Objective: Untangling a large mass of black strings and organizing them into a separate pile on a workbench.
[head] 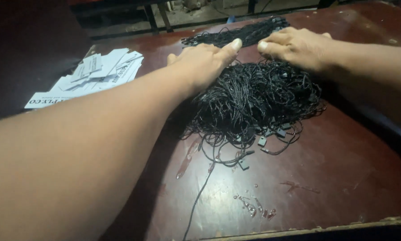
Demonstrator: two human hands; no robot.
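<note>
While both hands press down together, the scene reads like this:

Cords: a loose black heap of thin strings with small black end pieces lies at the middle of the dark red table; a second, flatter bundle sits beyond it at twelve o'clock.

Left hand: the left hand rests palm down on the heap's ten o'clock edge, fingers spread flat and the thumb stretched toward one o'clock; it grips nothing that shows, though strands under the palm may be pinched, and I cannot tell.

Right hand: the right hand lies flat on the heap's one o'clock edge, thumb pointing back toward nine o'clock so the two thumb tips almost meet; open, pressing rather than clasping.

Arms: the left forearm runs in long from seven o'clock, low over the table; the right comes in from three o'clock.

Risk, snagging: the strands cross every way, so lifting one would likely drag a clump along with it.

Risk, strays: a single cord trails to six o'clock near the table edge and loose end pieces lie outside the heap; a sweep of the forearm could knock them off.

Cards: a fan of white printed cards lies well apart at ten o'clock.
</note>
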